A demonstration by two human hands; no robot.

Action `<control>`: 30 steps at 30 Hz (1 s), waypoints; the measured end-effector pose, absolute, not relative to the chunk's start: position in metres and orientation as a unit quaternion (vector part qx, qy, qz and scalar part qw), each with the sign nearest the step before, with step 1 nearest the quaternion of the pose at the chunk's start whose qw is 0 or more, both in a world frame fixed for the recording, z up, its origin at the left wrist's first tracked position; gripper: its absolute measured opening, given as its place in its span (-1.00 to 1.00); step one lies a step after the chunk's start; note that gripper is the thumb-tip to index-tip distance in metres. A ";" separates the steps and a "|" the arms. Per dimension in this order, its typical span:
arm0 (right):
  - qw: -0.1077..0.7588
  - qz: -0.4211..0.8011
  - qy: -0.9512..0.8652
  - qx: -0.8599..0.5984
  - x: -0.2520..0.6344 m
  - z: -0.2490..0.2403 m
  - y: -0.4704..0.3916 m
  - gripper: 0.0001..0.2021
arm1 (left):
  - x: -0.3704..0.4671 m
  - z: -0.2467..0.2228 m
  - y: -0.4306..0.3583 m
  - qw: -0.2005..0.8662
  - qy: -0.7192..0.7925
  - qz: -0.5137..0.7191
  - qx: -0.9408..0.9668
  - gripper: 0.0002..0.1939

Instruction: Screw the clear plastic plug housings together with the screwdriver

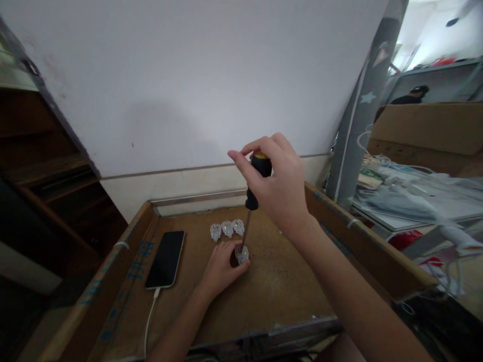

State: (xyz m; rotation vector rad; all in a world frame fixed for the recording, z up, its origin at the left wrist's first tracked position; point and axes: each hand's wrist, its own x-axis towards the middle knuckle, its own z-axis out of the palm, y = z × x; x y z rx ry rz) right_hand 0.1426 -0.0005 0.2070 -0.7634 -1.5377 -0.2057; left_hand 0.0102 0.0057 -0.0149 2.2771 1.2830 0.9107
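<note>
My right hand is closed around the black handle of a screwdriver, with a yellow patch on its top end. The shaft slants down, and its tip meets a small clear plastic plug part on the cardboard. My left hand pinches that part between thumb and fingers. Just beyond it, three similar clear plug parts sit side by side in a row. Metal bits show inside them; finer details are too small to tell.
A phone with a white cable lies at the left. Raised cardboard sides border the work surface, and a white wall panel stands behind. At right are a grey post, piled plastic bags and a distant person.
</note>
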 end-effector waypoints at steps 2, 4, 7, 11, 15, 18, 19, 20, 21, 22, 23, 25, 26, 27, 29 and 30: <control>0.657 -0.045 -0.688 -0.306 0.144 0.206 -0.004 -0.88 | 0.010 -0.015 0.006 0.182 0.455 0.324 0.809 -0.60; 0.659 0.090 -0.701 -0.259 0.146 0.207 -0.008 -0.88 | 0.010 -0.015 0.006 0.178 0.457 0.322 0.810 -0.59; 0.632 0.313 -0.680 -0.200 0.149 0.206 -0.009 -0.82 | 0.010 -0.015 0.006 0.175 0.458 0.318 0.811 -0.58; 0.665 0.362 -0.604 -0.249 0.146 0.193 0.000 -0.69 | 0.010 -0.015 0.007 0.173 0.462 0.316 0.811 -0.59; 0.738 0.267 -0.532 -0.319 0.139 0.178 0.002 -0.69 | 0.010 -0.015 0.007 0.175 0.455 0.320 0.813 -0.59; 0.753 0.315 -0.492 -0.302 0.132 0.173 -0.002 -0.68 | 0.010 -0.015 0.006 0.178 0.450 0.325 0.812 -0.61; 0.759 0.323 -0.484 -0.292 0.130 0.173 -0.004 -0.68 | 0.011 -0.014 0.006 0.179 0.451 0.327 0.811 -0.62; 0.769 0.316 -0.477 -0.285 0.128 0.172 -0.005 -0.70 | 0.011 -0.014 0.006 0.180 0.451 0.328 0.810 -0.62; 0.781 0.298 -0.472 -0.280 0.125 0.172 -0.006 -0.72 | 0.011 -0.013 0.005 0.181 0.451 0.328 0.810 -0.62; 0.792 0.279 -0.468 -0.276 0.124 0.172 -0.007 -0.73 | 0.011 -0.012 0.005 0.184 0.450 0.330 0.809 -0.62; 0.798 0.266 -0.465 -0.276 0.122 0.171 -0.008 -0.74 | 0.011 -0.012 0.005 0.187 0.448 0.331 0.809 -0.62; 0.800 0.257 -0.466 -0.279 0.119 0.170 -0.010 -0.74 | 0.011 -0.010 0.005 0.193 0.445 0.333 0.809 -0.64; 0.797 0.259 -0.470 -0.279 0.119 0.169 -0.011 -0.73 | 0.011 -0.010 0.005 0.196 0.444 0.334 0.808 -0.64; 0.794 0.261 -0.473 -0.278 0.118 0.169 -0.011 -0.72 | 0.011 -0.010 0.005 0.196 0.444 0.335 0.807 -0.65; 0.792 0.261 -0.478 -0.276 0.118 0.168 -0.011 -0.70 | 0.011 -0.011 0.004 0.194 0.445 0.336 0.807 -0.65; 0.792 0.261 -0.479 -0.274 0.118 0.168 -0.011 -0.69 | 0.011 -0.011 0.004 0.193 0.445 0.336 0.807 -0.65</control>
